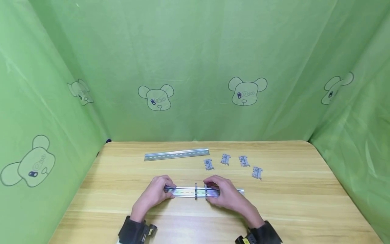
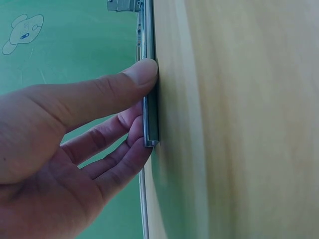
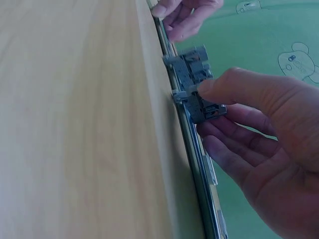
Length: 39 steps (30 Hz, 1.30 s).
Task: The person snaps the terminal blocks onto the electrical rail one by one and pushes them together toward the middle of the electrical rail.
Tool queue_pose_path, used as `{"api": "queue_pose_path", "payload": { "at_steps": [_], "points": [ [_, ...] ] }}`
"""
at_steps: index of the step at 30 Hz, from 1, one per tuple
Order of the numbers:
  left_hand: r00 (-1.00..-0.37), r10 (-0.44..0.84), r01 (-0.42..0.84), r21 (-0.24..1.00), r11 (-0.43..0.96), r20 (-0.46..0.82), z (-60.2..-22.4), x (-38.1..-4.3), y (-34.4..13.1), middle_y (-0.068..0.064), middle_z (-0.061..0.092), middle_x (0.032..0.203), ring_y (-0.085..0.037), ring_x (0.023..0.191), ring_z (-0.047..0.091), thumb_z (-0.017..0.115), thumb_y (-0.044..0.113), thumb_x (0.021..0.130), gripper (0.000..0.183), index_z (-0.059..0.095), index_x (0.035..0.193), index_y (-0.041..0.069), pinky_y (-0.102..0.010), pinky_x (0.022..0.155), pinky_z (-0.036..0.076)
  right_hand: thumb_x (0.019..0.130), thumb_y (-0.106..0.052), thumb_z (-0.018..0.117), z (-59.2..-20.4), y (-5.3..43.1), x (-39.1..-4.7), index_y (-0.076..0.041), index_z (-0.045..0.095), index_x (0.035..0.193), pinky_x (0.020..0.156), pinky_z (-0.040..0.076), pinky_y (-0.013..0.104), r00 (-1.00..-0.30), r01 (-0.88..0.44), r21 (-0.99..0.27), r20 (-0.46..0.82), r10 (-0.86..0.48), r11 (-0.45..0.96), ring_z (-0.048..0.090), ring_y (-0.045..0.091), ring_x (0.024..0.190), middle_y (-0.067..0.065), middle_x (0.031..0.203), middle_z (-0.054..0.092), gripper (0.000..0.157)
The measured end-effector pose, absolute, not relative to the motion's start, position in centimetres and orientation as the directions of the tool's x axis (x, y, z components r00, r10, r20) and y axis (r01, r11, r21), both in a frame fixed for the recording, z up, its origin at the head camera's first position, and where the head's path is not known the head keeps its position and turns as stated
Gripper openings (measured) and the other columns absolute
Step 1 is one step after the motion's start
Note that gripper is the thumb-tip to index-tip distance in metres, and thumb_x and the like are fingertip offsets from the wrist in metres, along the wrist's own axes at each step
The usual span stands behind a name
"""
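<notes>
A slotted metal DIN rail (image 1: 185, 192) lies crosswise on the table in front of me. My left hand (image 1: 154, 192) grips its left end, thumb on the near edge and fingers behind, as the left wrist view shows. Two grey terminal blocks stand upright on the rail, a small gap apart: one terminal block (image 1: 196, 191) near the middle, the other block (image 3: 198, 108) to its right. My right hand (image 1: 226, 195) pinches that right-hand block between thumb and fingers. Whether its foot is fully clipped on the rail I cannot tell.
Behind the hands, a second DIN rail (image 1: 176, 155) lies slightly slanted on the wooden table (image 1: 304, 189). Several loose terminal blocks (image 1: 244, 161) lie flat to the right of it. Green cloth walls (image 1: 195, 67) stand around the table's back and sides.
</notes>
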<state>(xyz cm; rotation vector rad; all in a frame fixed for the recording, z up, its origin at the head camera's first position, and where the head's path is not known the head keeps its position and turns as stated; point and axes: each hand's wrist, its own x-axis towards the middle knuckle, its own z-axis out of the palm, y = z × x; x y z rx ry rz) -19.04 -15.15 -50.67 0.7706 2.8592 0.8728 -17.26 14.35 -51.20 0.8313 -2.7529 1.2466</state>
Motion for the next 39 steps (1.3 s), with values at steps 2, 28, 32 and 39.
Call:
{"api": "queue_pose_path", "payload": {
  "at_steps": [2, 28, 32, 39],
  "points": [
    [-0.873, 0.478, 0.45, 0.536, 0.714, 0.097, -50.6, -19.0, -15.1, -0.003, 0.07, 0.097, -0.021, 0.089, 0.066, 0.086, 0.013, 0.069, 0.03, 0.078, 0.098, 0.007, -0.037, 0.081, 0.058, 0.068, -0.012, 0.083, -51.2, 14.0, -17.3, -0.003, 0.065, 0.119, 0.091, 0.056, 0.036, -0.863, -0.462, -0.7, 0.212, -0.459, 0.544, 0.064, 0.019, 0.101, 0.006, 0.112, 0.068, 0.054],
    [-0.867, 0.486, 0.465, 0.534, 0.706, 0.112, -50.6, -19.0, -15.3, -0.004, 0.071, 0.097, -0.022, 0.09, 0.066, 0.084, 0.012, 0.072, 0.027, 0.078, 0.098, 0.006, -0.039, 0.084, 0.058, 0.073, -0.017, 0.083, -51.0, 12.5, -17.3, -0.003, 0.061, 0.126, 0.094, 0.054, 0.036, -0.848, -0.485, -0.705, 0.234, -0.476, 0.518, 0.063, 0.021, 0.106, 0.008, 0.118, 0.066, 0.059],
    [-0.86, 0.496, 0.476, 0.542, 0.692, 0.121, -50.4, -19.0, -15.1, -0.005, 0.071, 0.096, -0.023, 0.089, 0.066, 0.084, 0.01, 0.071, 0.027, 0.078, 0.097, 0.005, -0.039, 0.083, 0.058, 0.076, -0.016, 0.082, -50.0, 14.3, -17.6, -0.003, 0.058, 0.132, 0.097, 0.052, 0.04, -0.869, -0.465, -0.7, 0.245, -0.429, 0.542, 0.062, 0.024, 0.11, 0.01, 0.124, 0.064, 0.062],
    [-0.856, 0.503, 0.476, 0.551, 0.685, 0.115, -50.5, -18.9, -15.0, -0.007, 0.071, 0.095, -0.024, 0.088, 0.066, 0.084, 0.009, 0.071, 0.027, 0.078, 0.097, 0.003, -0.039, 0.081, 0.058, 0.082, -0.015, 0.076, -48.9, 19.9, -18.7, 0.0, 0.056, 0.133, 0.102, 0.046, 0.05, -0.92, -0.392, -0.609, 0.266, -0.288, 0.69, 0.055, 0.034, 0.119, 0.017, 0.134, 0.057, 0.057]
  ]
}}
